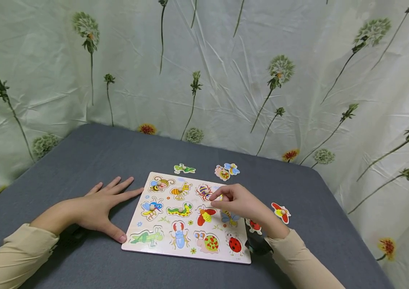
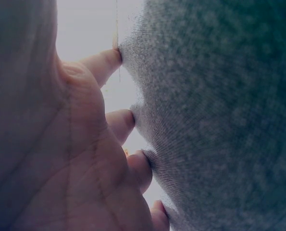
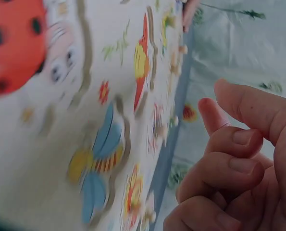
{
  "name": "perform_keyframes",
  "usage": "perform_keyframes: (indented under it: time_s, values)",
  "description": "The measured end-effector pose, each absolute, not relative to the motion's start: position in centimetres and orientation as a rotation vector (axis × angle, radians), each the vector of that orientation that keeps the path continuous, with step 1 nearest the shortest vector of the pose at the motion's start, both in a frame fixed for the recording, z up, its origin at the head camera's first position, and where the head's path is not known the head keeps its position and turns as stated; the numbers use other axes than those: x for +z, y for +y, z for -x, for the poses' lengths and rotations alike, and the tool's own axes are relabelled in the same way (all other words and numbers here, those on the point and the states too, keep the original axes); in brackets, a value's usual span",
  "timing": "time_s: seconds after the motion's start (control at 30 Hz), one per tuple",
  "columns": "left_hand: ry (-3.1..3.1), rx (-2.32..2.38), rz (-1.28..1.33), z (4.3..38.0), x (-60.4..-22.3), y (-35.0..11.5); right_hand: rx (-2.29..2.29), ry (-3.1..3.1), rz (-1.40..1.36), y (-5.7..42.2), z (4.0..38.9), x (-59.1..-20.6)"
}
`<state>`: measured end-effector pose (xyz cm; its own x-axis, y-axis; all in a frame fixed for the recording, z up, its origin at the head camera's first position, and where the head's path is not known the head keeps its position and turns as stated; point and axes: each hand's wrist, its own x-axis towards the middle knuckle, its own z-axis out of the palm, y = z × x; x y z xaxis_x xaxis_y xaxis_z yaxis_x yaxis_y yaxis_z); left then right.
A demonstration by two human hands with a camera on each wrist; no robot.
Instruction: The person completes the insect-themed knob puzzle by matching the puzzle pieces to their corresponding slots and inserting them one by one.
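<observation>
A wooden insect puzzle board [image 1: 198, 249] lies on the dark cloth, with a knobbed caterpillar piece [image 1: 186, 209], bee piece [image 1: 161, 185] and mosquito piece [image 1: 151, 208] in its recesses. My left hand [image 1: 99, 210] rests spread beside it, with thumb and index fingertips at the board's left edge. Over the upper right of the board hovers my right hand [image 1: 242, 202], its thumb and index fingertips close to the knobbed spider piece [image 1: 203, 192]. Nothing shows between those fingertips in the right wrist view; the other fingers curl loosely. Part of the board's right side is hidden by this hand.
Beyond the board lie a loose grasshopper piece [image 1: 184, 169], a snail piece [image 1: 222, 173] and a blue-winged bee piece [image 1: 232, 168]. To the right are a red-winged insect piece [image 1: 281, 212] and a partly hidden ladybug piece [image 1: 254, 227]. A flowered curtain [image 1: 226, 100] hangs behind the table.
</observation>
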<state>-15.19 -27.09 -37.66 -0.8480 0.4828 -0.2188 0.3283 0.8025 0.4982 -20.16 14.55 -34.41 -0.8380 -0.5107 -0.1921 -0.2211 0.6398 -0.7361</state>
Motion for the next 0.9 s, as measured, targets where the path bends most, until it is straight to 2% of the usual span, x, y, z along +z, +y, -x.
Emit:
perform_keyframes:
  time_s: [0.27, 0.9]
  values:
    - [2.653, 0.636, -0.621, 15.2, -37.5, -27.1, -1.107, 2.536, 0.436, 18.9, 18.7, -34.0]
    - [2.672, 0.598, -0.604, 15.3, -37.8, -27.0, -1.068, 2.761, 0.245, 25.8, 16.3, -34.6]
